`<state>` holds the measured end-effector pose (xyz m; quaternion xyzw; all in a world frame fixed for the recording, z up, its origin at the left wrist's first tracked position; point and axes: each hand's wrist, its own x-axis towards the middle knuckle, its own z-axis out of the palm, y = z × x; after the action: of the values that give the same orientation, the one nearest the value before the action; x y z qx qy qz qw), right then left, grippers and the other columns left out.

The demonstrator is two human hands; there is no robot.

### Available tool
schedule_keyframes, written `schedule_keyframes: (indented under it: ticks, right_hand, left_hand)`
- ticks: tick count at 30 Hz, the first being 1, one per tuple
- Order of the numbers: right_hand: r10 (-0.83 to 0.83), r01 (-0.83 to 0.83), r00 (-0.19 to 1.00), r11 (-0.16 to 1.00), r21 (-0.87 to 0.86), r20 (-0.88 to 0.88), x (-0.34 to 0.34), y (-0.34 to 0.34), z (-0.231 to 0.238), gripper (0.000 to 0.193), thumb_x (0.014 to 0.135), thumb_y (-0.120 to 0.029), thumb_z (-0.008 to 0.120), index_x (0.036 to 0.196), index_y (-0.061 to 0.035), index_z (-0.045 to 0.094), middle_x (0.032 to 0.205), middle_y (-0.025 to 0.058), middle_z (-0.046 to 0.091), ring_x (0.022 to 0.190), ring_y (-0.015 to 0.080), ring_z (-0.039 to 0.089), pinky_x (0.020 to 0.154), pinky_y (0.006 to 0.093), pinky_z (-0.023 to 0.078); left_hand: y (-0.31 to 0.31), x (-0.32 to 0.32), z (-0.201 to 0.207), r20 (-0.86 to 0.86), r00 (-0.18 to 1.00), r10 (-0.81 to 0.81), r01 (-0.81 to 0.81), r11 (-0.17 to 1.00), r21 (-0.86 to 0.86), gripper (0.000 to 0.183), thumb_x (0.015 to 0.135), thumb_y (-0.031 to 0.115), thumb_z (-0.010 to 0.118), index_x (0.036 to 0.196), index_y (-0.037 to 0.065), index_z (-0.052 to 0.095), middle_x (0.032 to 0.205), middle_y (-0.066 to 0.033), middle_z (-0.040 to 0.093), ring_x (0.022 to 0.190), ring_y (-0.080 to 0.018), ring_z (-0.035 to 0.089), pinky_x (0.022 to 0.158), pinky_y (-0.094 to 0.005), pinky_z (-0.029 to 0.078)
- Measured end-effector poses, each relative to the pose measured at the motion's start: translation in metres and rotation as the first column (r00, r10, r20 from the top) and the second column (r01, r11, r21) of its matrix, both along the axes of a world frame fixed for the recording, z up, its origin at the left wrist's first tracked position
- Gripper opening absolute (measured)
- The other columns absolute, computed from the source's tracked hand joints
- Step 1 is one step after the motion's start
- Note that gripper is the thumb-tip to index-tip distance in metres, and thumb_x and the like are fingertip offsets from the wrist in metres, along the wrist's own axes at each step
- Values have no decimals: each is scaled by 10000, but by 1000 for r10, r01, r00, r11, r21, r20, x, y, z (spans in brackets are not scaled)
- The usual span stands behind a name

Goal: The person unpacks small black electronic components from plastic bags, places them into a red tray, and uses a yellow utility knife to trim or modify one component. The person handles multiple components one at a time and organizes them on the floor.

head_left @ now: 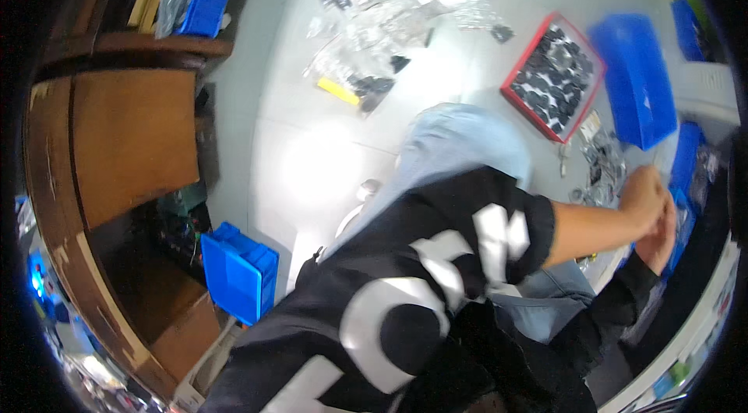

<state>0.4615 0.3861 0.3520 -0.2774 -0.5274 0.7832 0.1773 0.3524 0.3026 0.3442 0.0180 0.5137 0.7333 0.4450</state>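
Lying near left hand (642,201) and right hand (660,241) are clear packets (605,165); the fingers' spread and hold I cannot tell

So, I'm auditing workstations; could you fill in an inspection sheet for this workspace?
Surface: pale tiled floor.
Job's things: clear packets near the left hand; red-rimmed tray of dark pieces beside a large blue bin.
Clutter: transparent bags and a yellow strip on the floor.
Hands: left hand and right hand overlap in view; whether they hold anything is unclear.
Cables: none clearly made out.
Surroundings: brown wooden cabinet at left, smaller blue bin beside it.
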Motion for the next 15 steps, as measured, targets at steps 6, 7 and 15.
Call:
schedule_keyframes:
  ticks: [6,7,15]
  right_hand:
    - [-586,504,765,803,318,268,6,21,26,451,897,-270,472,1273,-27,414,1246,123,486,1117,243,486,946,367,369]
    - [-614,506,723,783,362,318,9,22,27,457,896,-283,479,1278,-39,415,1247,118,487,1120,238,486,938,362,382]
    - [-482,288,758,852,437,439,44,46,22,467,865,-326,545,1232,-47,473,1107,82,580,966,164,577,784,248,463]
  left_hand:
    - [48,37,15,-387,911,138,-194,975,-108,114,692,72,553,760,-17,574,855,-219,543,791,-364,537,683,-416,441]
    - [50,41,16,-438,884,164,-233,966,-108,108,674,69,562,741,-13,583,832,-215,557,763,-363,546,664,-416,447]
    - [48,26,7,-826,498,-264,103,964,-246,35,592,102,615,557,105,611,609,-75,590,677,-234,586,559,-372,446]
